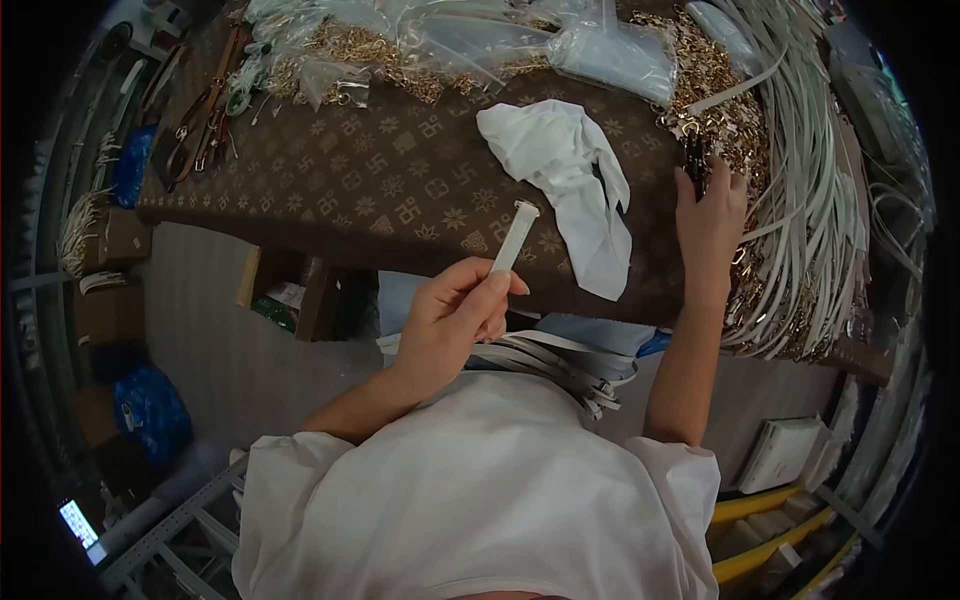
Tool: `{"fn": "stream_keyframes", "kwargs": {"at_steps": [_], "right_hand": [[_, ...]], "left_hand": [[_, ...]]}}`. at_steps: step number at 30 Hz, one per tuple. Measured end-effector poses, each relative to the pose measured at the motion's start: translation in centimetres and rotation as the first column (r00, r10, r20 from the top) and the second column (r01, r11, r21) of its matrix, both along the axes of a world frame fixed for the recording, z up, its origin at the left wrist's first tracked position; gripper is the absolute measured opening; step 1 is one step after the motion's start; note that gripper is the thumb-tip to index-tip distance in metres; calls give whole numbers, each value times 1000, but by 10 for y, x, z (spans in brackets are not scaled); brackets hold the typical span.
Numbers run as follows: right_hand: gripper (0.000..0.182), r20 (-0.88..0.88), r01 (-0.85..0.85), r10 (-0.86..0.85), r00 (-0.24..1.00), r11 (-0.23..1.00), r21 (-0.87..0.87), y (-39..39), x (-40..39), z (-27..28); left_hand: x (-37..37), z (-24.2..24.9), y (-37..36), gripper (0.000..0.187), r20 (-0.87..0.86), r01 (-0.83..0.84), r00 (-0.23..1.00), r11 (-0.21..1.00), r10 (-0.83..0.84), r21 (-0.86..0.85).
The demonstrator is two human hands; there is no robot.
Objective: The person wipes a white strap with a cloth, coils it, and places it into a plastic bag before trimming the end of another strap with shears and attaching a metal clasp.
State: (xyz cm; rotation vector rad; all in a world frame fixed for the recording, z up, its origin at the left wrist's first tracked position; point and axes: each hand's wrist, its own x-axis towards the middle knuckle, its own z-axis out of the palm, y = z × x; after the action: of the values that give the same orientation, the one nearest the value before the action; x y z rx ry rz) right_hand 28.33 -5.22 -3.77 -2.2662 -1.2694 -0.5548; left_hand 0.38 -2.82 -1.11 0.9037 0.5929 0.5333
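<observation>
Brown patterned table (400,190): clear bags (480,40) of gold hardware; left hand (455,315) pinches a white tube (513,238), right hand (710,215) grips a dark tool (695,158).

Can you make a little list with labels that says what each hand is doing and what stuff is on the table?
left hand: the left hand holds up a white strap by one end
right hand: the right hand rests on a heap of gold metal clasps, at a dark tool
table: brown patterned tablecloth
middle of table: crumpled white cloth
back of table: clear plastic bags over more clasps
right side: pile of white straps
lap: more white straps
</observation>
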Motion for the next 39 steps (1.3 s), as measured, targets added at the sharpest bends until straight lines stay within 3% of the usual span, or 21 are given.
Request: {"fn": "stream_keyframes", "kwargs": {"at_steps": [1, 2, 10, 12, 13, 15, 16, 18, 19, 21, 22, 24, 28, 39], "right_hand": [[29, 114, 25, -14, 993, 995, -93, 3, 1, -3], [31, -69, 56, -65, 995, 990, -127, 3, 0, -5], [28, -223, 63, -93, 970, 989, -137, -23, 7, 3], [28, -661, 180, -126, 740, 984, 14, -31, 0, 13], [28, -658, 176, -129, 741, 984, 5, -36, -8, 18], [29, -795, 71, 269, 544, 929, 363, -47, -32, 26], [29, -797, 69, 264, 542, 932, 356, -53, -47, 27], [31, -723, -214, 421, 548, 906, 365, -62, -73, 28], [31, -726, -212, 417, 546, 908, 362, -64, -80, 30], [35, -567, -629, 625, 537, 744, 225, -66, -89, 36], [35, -570, -629, 624, 535, 744, 225, -69, -93, 37], [41, -478, -707, 640, 602, 705, 54, -74, -100, 38], [44, -380, -697, 665, 643, 714, 68, -73, -103, 36], [42, -343, -706, 681, 647, 705, 66, -75, -105, 33]], "left_hand": [[-1, 1, 0, 21, -1, -9, 1000, 1000, 9, 0], [-1, 2, -1, 22, -21, 6, 1000, 1000, -5, 24], [-6, 14, 0, 30, -24, 126, 992, 992, -126, 9], [-5, 20, 1, 30, -79, 147, 985, 987, -152, -69], [-5, 21, 2, 30, -76, 143, 986, 987, -149, -78], [-6, 22, 2, 27, -93, 171, 980, 982, -178, -80], [-6, 20, 0, 27, -93, 169, 980, 982, -176, -87], [-6, 16, -2, 22, -71, 136, 987, 985, -144, -104], [-7, 16, -2, 22, -73, 137, 987, 985, -145, -108], [-9, 16, 1, 19, -84, 178, 979, 979, -187, -100], [-8, 16, 1, 19, -87, 178, 979, 979, -187, -103], [-8, 17, 0, 18, -93, 149, 983, 982, -160, -115], [-8, 21, 0, 17, -115, 168, 977, 979, -180, -112], [-8, 24, -2, 18, -148, 173, 970, 976, -193, -133]]}}
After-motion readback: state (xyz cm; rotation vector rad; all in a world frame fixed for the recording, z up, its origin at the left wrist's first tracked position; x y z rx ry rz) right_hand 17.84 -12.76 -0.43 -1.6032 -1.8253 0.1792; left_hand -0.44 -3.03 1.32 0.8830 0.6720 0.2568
